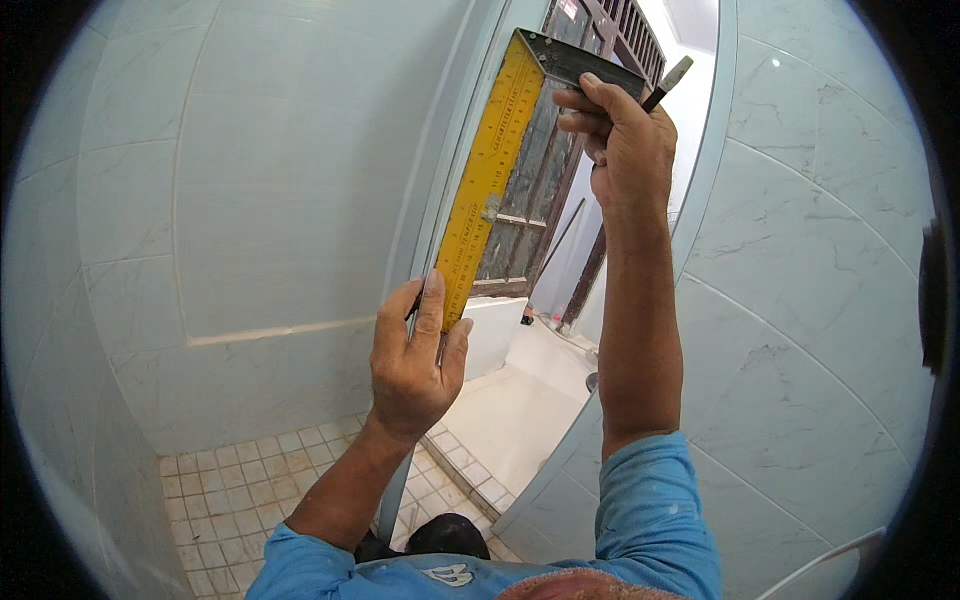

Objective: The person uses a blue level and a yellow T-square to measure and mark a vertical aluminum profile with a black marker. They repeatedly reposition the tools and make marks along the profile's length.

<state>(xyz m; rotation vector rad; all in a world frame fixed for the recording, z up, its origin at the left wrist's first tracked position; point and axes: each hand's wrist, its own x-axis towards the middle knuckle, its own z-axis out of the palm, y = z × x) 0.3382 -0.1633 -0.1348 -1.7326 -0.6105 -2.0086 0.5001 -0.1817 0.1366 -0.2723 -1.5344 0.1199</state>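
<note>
My right hand point(630, 140) is raised at the upper middle, with its fingers closed on the black stock point(570, 62) of a try square. A slim black tool with a pale, flat tip point(676, 75) also sticks out of that hand; its exact kind is unclear. The try square's yellow ruled blade point(490, 170) slopes down to the left, lying along a light blue upright point(428, 205). Lower down, my left hand point(412, 355) pinches the blade's end between thumb and fingers, with the fingers by the upright. A small dark piece shows beside its fingertips.
Pale marbled tile walls point(800, 220) stand on both sides. Through the doorway are a dark wooden window frame point(530, 190), a leaning pole point(560, 240) and a pale floor point(520, 410). Small square tiles point(235, 490) cover the floor on this side. A white curved bar point(830, 555) is at lower right.
</note>
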